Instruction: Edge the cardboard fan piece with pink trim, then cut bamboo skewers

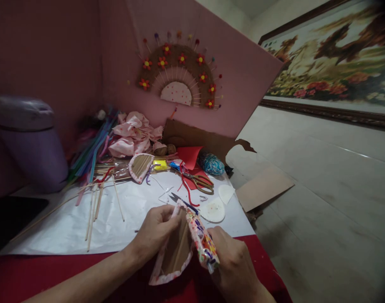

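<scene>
Board [243,84] in pink leans beyond both hands, carrying a brown cardboard arch [174,54] set with red-and-yellow flowers and, beneath its curve, a spotted half-round panel [176,92]. Up and well to the right of the right hand hangs a framed horse painting [331,59]. White sheeting [60,229] spreads ahead of the fingers; dark red cloth [53,265] lies under the wrists. Far out to the left of the left hand stands a lidded purple container [34,155]. Straight ahead, at the board's foot, is a torn brown cardboard sheet [195,134], with crumpled pink fabric [132,134] to its left and pipe cleaners [94,145] farther left.

The left hand [159,231] pinches a fabric-edged cardboard half-disc [176,244] between thumb and fingers, holding it tilted between the two hands, above the red cloth. The right hand [233,252] wraps round a flower-patterned glue gun [203,240] beside the half-disc's right edge; whether they touch, I cannot tell.

Thin wooden sticks [90,214] lie left of the left hand. Ahead of the right hand are bronze-handled scissors [203,182], blue yarn [212,164] and, nearer, a rounded white cutout [214,210].
</scene>
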`<state>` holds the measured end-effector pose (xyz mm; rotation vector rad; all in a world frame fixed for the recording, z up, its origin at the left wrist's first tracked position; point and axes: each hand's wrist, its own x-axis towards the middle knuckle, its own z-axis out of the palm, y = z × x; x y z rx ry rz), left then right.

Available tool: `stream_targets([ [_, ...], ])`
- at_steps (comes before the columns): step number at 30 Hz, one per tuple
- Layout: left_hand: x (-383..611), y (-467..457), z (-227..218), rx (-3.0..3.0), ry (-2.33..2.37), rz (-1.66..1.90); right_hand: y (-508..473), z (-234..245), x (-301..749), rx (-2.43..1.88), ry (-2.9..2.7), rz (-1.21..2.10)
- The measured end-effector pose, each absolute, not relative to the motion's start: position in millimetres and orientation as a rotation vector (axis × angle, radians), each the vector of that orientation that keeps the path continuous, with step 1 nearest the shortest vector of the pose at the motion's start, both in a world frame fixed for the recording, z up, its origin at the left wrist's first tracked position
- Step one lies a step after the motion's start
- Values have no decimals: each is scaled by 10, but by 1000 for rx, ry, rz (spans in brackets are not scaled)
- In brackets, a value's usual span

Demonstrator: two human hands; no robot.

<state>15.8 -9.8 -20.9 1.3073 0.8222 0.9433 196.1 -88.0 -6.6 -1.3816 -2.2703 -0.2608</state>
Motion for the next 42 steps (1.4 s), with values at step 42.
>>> stream_targets([
  [42,133,-30,-221,1124,790,862,-584,167,1936,-1281,-1859,240],
])
